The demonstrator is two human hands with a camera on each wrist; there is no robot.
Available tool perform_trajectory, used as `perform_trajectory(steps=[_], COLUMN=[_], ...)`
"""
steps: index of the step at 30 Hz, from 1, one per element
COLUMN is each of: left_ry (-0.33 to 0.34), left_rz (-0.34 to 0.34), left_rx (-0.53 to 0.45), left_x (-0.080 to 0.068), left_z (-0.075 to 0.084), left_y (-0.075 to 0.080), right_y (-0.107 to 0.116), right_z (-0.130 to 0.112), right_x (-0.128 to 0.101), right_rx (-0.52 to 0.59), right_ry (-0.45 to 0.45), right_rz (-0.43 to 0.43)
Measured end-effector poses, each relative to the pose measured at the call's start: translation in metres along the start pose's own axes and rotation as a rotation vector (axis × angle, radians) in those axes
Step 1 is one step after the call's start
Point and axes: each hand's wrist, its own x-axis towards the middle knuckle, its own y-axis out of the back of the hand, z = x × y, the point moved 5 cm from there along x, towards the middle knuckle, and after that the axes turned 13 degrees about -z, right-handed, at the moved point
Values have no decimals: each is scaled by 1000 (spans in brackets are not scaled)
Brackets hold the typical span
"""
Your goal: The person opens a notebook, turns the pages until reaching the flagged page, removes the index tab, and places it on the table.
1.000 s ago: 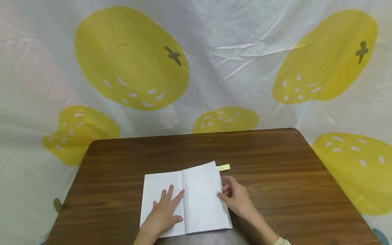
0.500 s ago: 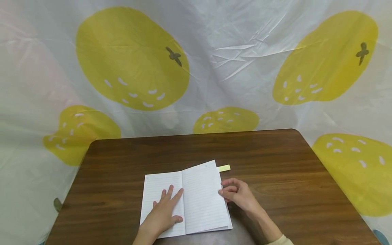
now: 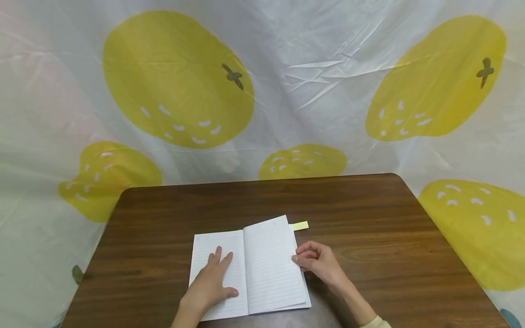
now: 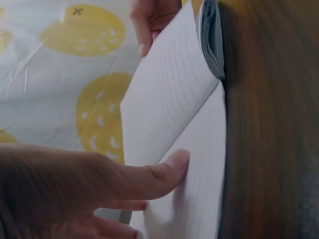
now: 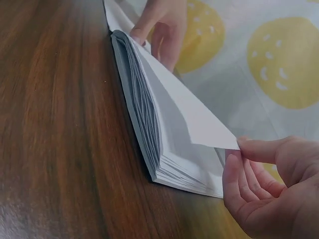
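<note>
An open notebook (image 3: 270,269) with white lined pages lies near the front of the table. My left hand (image 3: 208,284) rests on its left page, fingers spread and thumb out to the side; the left wrist view shows the thumb (image 4: 174,162) on the paper. At the right edge, my right hand (image 3: 321,264) pinches a page between thumb and fingers. In the right wrist view that page (image 5: 199,122) is lifted off the stack of pages (image 5: 144,94) beneath. A yellow sticky tab (image 3: 301,225) sticks out from the notebook's upper right edge.
The notebook lies on a dark wood-grain table (image 3: 369,214) with rounded far corners. Behind the table hangs a white cloth (image 3: 311,82) printed with yellow fruit.
My left hand has slid a little left, away from the centre fold. My right hand's fingers have closed on the page edge, and the page has lifted slightly.
</note>
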Motion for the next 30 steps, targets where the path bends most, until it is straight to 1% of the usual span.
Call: perform_trajectory(steps=[3,7,11,14,17,22,30], left_ry=[-6,7,58,102,122,116,109], left_rz=[5,22,30,19,10,11,19], left_rx=[4,-4,-57,-100,-122,-119,-90], left_x=[0,1,3,5,7,7,8], left_z=[2,3,3,4,7,12,15], left_y=[1,2,1,-1,-1,-3,-6], right_y=[-2,-4,-9,-15,-22,-35,-56], right_z=[1,1,0,-2,-4,-7,-12], right_x=[1,3,6,8,12,17,28], right_rx=[-6,-9,-9,4,28,17,-14], right_ry=[7,1,4,11,20,31,48], right_rz=[7,17,3,-18,-42,-79,-144])
